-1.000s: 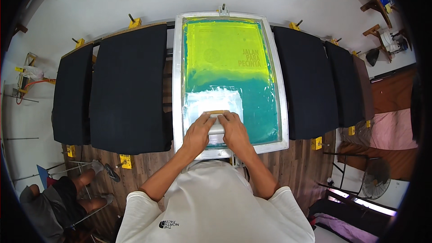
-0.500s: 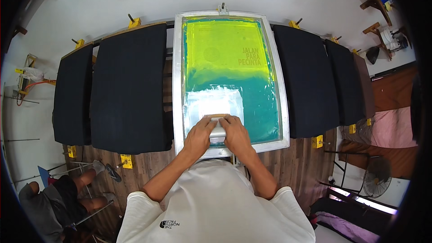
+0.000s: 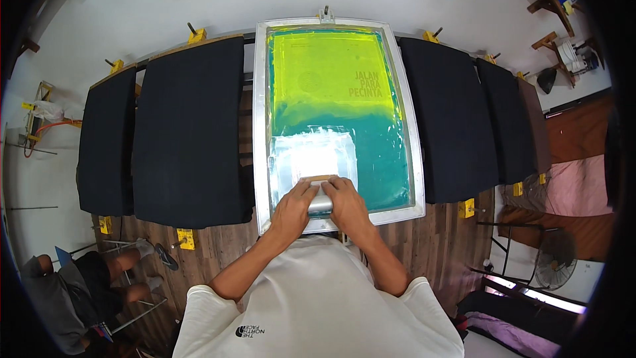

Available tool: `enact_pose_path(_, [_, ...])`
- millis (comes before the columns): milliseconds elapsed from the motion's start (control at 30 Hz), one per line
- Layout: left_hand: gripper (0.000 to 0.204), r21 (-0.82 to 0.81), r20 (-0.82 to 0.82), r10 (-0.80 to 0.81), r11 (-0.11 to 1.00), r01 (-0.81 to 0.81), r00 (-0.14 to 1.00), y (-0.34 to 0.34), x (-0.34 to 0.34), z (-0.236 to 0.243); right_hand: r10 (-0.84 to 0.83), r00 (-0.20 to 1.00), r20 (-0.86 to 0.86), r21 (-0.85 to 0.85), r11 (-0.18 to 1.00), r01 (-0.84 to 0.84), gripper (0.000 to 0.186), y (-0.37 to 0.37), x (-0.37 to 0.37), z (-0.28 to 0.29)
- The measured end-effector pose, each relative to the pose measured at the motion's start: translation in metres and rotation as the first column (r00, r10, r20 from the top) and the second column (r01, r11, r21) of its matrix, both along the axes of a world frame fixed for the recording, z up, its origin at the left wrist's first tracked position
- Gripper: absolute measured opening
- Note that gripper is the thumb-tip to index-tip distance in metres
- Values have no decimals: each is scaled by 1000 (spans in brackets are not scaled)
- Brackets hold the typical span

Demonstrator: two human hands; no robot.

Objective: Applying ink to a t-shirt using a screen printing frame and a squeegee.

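Both hands grip a squeegee (image 3: 320, 203) with a silvery grey handle and a tan edge, near the close end of a screen-printing frame (image 3: 417, 132). My left hand (image 3: 293, 208) wraps its left side and my right hand (image 3: 347, 207) its right side, thumbs nearly meeting. White ink (image 3: 315, 149) is smeared over a squarish patch of the mesh just beyond the squeegee. Teal covers the rest of the near mesh (image 3: 384, 159), and its far half (image 3: 318, 59) is yellow-green with faint lettering. Most of the blade is hidden by my fingers.
Black cloth-covered boards (image 3: 189, 132) line up left of the frame, with more black boards (image 3: 454, 126) on the right. Yellow clamps (image 3: 187, 238) stick out at their ends. A seated person (image 3: 73, 298) is at the lower left; a fan (image 3: 554, 260) stands at the lower right.
My hands and the squeegee have slid a little nearer to me along the mesh, showing more of the white patch beyond them. The seated person has shifted slightly.
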State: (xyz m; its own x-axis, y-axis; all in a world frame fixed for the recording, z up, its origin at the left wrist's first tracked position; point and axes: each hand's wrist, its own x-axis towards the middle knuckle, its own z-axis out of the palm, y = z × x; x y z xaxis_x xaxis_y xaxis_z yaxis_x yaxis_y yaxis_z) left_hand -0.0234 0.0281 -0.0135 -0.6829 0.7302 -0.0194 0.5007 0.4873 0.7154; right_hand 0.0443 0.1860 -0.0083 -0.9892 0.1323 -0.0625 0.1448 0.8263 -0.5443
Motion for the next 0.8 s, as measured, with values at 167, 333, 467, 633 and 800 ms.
enact_pose_path(167, [58,-25,47,-4,1000,6,999,-3,3,2,-1,998,60,5,1000,1,51,-4,2,10])
enact_pose_path(333, [61,-20,38,3,1000,-2,999,-5,8,5,-8,1000,-11,68,998,9,32,-7,9,5])
enact_pose_path(467, [60,-5,-21,-4,1000,4,1000,-7,12,0,19,1000,19,43,999,-20,35,-8,12,8])
enact_pose_path(633, [62,-42,50,-29,999,31,998,-9,14,5,36,998,49,22,999,-37,37,-7,17,10])
enact_pose_path(800, [64,-71,67,-49,996,53,997,-12,20,6,35,999,41,32,999,-36,37,-11,23,11])
